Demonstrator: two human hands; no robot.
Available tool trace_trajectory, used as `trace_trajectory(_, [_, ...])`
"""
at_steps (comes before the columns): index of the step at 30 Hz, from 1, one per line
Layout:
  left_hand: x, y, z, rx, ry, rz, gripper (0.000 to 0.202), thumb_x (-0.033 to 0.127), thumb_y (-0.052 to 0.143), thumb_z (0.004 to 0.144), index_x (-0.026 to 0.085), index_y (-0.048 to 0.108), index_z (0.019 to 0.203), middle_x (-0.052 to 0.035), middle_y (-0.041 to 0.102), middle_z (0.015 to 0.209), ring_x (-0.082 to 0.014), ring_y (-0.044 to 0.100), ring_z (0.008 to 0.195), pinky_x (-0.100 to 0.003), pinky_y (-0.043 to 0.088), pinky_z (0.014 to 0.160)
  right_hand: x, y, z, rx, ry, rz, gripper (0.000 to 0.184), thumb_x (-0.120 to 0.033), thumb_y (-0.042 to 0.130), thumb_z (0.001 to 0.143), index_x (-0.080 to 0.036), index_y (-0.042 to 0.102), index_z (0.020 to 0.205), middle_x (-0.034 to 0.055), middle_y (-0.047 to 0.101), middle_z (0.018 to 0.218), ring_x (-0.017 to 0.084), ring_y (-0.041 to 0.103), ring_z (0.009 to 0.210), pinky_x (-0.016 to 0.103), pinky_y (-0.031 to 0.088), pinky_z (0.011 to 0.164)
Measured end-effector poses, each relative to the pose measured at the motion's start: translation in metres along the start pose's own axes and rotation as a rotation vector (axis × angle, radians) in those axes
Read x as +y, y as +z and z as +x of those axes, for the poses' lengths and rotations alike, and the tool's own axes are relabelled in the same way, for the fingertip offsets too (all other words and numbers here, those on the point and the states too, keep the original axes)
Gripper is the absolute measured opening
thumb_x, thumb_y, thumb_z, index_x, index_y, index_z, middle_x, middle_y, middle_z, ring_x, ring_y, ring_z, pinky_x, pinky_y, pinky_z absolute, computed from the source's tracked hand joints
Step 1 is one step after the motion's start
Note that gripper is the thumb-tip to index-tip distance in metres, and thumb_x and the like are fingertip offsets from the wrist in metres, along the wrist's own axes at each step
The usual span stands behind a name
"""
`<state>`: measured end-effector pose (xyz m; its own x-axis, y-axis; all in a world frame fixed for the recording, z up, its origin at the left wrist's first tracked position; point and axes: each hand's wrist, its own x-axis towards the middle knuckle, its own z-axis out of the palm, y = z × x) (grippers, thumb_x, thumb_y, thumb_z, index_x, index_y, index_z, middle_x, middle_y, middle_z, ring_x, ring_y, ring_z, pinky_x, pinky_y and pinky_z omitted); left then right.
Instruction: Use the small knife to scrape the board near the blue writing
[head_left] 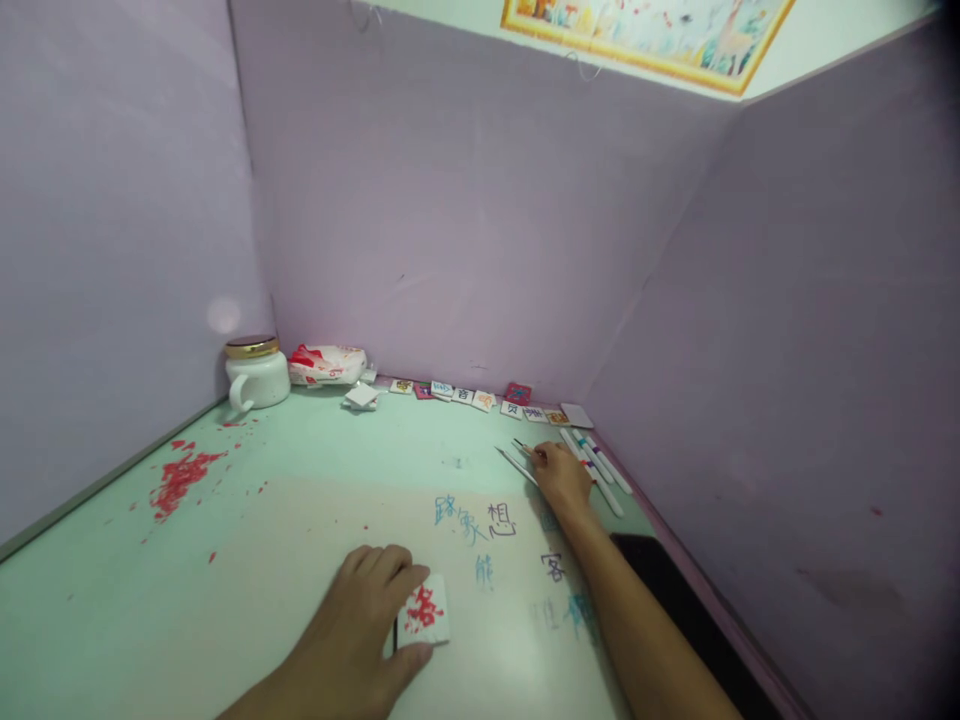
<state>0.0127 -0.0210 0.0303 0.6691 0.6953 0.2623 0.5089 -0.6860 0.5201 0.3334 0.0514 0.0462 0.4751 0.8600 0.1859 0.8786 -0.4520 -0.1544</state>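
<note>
Red-stained, the small white square eraser pad [422, 610], which we judge light and soft, sits pinched edgewise in our left hand [360, 625], while our right hand [561, 478] fingers close on thin pens [517, 462].

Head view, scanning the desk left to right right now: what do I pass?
Red paint smear → white lidded mug → red-and-white packet → left hand on the red-stained white tile → row of small tiles along the wall → right hand at the thin sticks → markers.
</note>
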Motion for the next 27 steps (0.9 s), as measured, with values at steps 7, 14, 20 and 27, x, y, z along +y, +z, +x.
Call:
trace_trajectory(7, [-0.003,0.002,-0.001,0.028,0.043,0.020,0.043,0.022,0.062,0.074,0.024,0.056,0.117,-0.0069,0.056,0.111,-0.0254,0.051,0.099,-0.043,0.042,0.091,0.001,0.012,0.000,0.050,0.033,0.023,0.027,-0.035,0.052,0.092,-0.018,0.059,0.112,0.0071,0.061,0.113,0.018,0.061,0.094,0.038,0.052,0.081])
trace_trajectory(14, [-0.008,0.005,-0.002,0.053,0.064,0.032,0.043,0.025,0.063,0.075,0.025,0.056,0.117,-0.0075,0.056,0.113,-0.0274,0.052,0.101,-0.045,0.044,0.090,-0.006,0.006,-0.002,0.076,-0.085,-0.068,0.028,-0.035,0.054,0.091,-0.017,0.059,0.112,0.0074,0.061,0.115,0.021,0.059,0.101,0.044,0.048,0.088])
trace_trajectory(20, [-0.009,0.006,-0.003,0.060,0.062,0.069,0.044,0.025,0.062,0.075,0.026,0.055,0.119,-0.0077,0.056,0.114,-0.0283,0.052,0.102,-0.046,0.045,0.089,-0.014,0.012,-0.007,-0.016,-0.156,-0.107,0.026,-0.033,0.055,0.091,-0.017,0.059,0.111,0.0072,0.061,0.114,0.019,0.061,0.098,0.041,0.051,0.084])
trace_trajectory(27, [-0.018,0.011,-0.003,0.141,0.111,0.136,0.042,0.032,0.063,0.075,0.026,0.059,0.117,-0.0077,0.059,0.113,-0.0271,0.056,0.100,-0.043,0.048,0.088,-0.023,0.014,-0.017,-0.014,-0.214,-0.033,0.028,-0.032,0.056,0.090,-0.015,0.059,0.113,0.0081,0.060,0.115,0.020,0.061,0.098,0.041,0.051,0.083])
